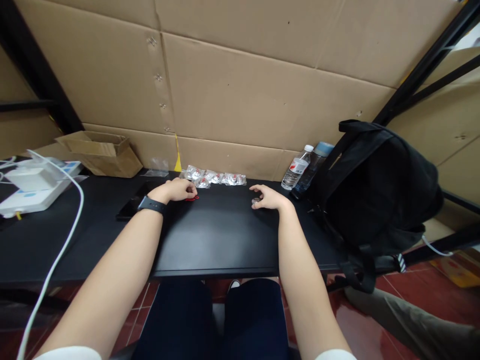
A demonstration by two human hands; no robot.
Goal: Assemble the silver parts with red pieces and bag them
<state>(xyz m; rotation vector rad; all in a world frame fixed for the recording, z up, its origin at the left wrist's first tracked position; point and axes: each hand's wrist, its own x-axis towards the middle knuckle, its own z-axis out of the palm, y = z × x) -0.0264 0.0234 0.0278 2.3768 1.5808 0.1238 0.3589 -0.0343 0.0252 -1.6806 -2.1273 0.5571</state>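
Note:
My left hand (pixel 180 190), wearing a dark watch (pixel 152 205), rests low over the black table with its fingers curled together. A looped red cord (pixel 192 198) shows at its fingertips. My right hand (pixel 269 197) is over the table further right, thumb and index finger apart. Close against its thumb is a small round shiny piece (pixel 255 200); what it is cannot be made out. Behind both hands, several small clear packets (pixel 215 178) lie in a row, with silvery and red contents.
The black table (pixel 217 240) backs onto a cardboard wall. A brown box (pixel 108 157), white power strip (pixel 48 192) and cable stand left; a dark flat device (pixel 131 205) lies near my left wrist. Two bottles (pixel 297 170) and a black backpack (pixel 375 190) are right. Another person's leg (pixel 408 317) shows below.

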